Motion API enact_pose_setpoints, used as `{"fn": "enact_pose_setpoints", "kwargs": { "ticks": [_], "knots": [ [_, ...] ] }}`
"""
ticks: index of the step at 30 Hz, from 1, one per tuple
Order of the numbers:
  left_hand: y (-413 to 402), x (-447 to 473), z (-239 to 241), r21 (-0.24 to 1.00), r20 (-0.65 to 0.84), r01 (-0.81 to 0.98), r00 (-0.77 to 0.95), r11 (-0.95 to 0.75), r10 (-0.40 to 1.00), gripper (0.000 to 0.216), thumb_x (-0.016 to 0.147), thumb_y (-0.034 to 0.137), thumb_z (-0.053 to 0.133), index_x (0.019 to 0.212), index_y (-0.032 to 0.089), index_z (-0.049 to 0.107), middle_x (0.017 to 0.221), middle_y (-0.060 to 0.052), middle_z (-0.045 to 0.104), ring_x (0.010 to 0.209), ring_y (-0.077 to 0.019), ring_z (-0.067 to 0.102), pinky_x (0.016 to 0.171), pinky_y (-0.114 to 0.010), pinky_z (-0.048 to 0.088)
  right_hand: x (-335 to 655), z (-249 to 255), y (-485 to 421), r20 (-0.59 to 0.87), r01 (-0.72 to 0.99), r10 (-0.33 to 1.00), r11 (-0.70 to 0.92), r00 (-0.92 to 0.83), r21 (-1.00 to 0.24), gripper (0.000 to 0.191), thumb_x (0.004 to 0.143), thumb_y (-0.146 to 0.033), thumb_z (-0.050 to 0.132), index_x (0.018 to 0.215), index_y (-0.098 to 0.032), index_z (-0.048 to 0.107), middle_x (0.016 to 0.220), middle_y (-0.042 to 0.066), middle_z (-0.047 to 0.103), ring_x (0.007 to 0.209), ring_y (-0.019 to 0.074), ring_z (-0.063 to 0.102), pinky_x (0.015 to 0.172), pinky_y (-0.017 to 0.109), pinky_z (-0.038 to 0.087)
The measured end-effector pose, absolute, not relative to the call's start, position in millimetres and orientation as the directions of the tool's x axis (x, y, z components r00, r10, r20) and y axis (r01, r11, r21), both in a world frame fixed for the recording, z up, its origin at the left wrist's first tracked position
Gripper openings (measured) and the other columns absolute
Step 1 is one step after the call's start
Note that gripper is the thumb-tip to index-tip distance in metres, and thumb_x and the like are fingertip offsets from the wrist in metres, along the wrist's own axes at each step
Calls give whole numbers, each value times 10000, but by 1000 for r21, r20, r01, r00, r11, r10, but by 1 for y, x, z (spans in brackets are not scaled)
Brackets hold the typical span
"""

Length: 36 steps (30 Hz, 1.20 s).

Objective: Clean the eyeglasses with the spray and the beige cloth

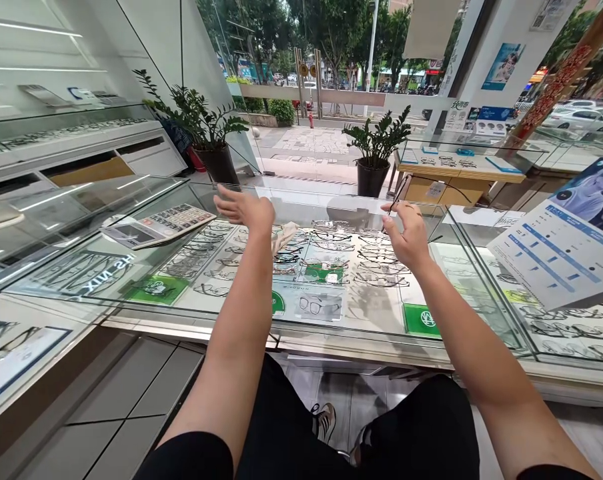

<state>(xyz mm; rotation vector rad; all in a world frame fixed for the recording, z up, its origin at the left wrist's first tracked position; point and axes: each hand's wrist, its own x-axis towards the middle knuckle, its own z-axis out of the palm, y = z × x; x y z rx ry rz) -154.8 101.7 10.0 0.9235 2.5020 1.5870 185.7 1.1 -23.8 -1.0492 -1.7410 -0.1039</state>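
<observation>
My right hand (406, 233) is raised over the glass display counter (261, 327). Its thumb and fingers pinch a pair of eyeglasses (396, 197) with thin dark parts and a small pale tag (435, 189); most of the frame is hard to make out. My left hand (246, 208) hovers over the counter's far side, fingers stretched and apart, with nothing in it. Close to that wrist is a crumpled beige cloth (284, 236). Beneath the glass, rows of eyeglass frames (331, 237) lie on white trays, with green cards (324, 273) among them.
A calendar-like board (166, 225) lies on the counter at left. At right stands a blue and white leaflet (556, 247). Two potted plants (216, 163) (374, 175) stand beyond, before the window. A wooden table (461, 170) holds more frames. My knees are close to the counter's front.
</observation>
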Motion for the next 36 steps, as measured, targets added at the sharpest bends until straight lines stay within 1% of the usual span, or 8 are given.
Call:
{"fn": "enact_pose_setpoints", "kwargs": {
  "ticks": [4,12,17,26,29,31,34,36],
  "knots": [
    [120,-175,4,877,107,322,-854,356,510,992,843,3,745,1704,165,277,1784,-303,312,1707,-397,336,1358,-572,357,184,-24,0,799,689,597,611,-78,-390,378,1119,-499,528,1237,-233,769,1190,126,822,1189,358,693,1125,538,481],
    [123,-191,-8,820,20,341,-821,461,571,769,897,55,717,1577,161,375,1737,-285,448,1677,-394,419,1355,-578,362,184,-22,-1,780,679,621,606,-77,-415,446,1123,-573,507,1258,-240,770,1211,136,817,1194,363,680,1123,547,487],
    [123,-196,-11,798,-12,360,-793,484,609,644,885,30,700,1437,191,408,1569,-259,647,1601,-423,521,1307,-630,380,184,-22,0,790,667,608,621,-78,-412,432,1124,-572,507,1254,-253,768,1200,127,818,1188,364,684,1138,561,482],
    [115,-190,-8,777,41,431,-762,459,646,578,895,-32,635,1413,136,441,1500,-291,698,1562,-444,571,1294,-650,348,184,-21,-1,789,669,610,619,-78,-412,387,1117,-522,525,1245,-248,767,1206,126,827,1204,364,693,1132,567,489],
    [109,-185,-2,789,175,502,-737,354,653,533,953,-32,565,1447,126,443,1493,-270,707,1557,-427,575,1300,-673,340,184,-21,-1,791,672,608,615,-69,-414,377,1115,-513,529,1239,-249,769,1182,122,826,1189,364,694,1122,564,490],
    [107,-180,2,790,294,567,-683,232,669,448,1033,37,525,1457,167,461,1535,-220,691,1527,-374,609,1300,-615,393,184,-21,-1,792,672,607,614,-67,-413,371,1114,-510,532,1235,-250,768,1175,119,826,1182,361,696,1115,557,493],
    [107,-167,4,795,471,601,-524,-84,710,311,1104,248,599,1406,237,526,1485,-157,710,1400,-314,692,1224,-477,514,185,-21,0,792,670,607,615,-67,-415,369,1113,-503,536,1239,-242,765,1184,122,826,1184,358,697,1101,541,501],
    [107,-152,3,800,549,497,-382,-335,743,315,1102,401,654,1367,255,567,1329,-139,750,1246,-297,742,1118,-435,580,186,-21,1,791,667,608,618,-69,-416,366,1112,-493,539,1238,-234,766,1189,124,826,1189,356,696,1090,530,507]
  ]
}}
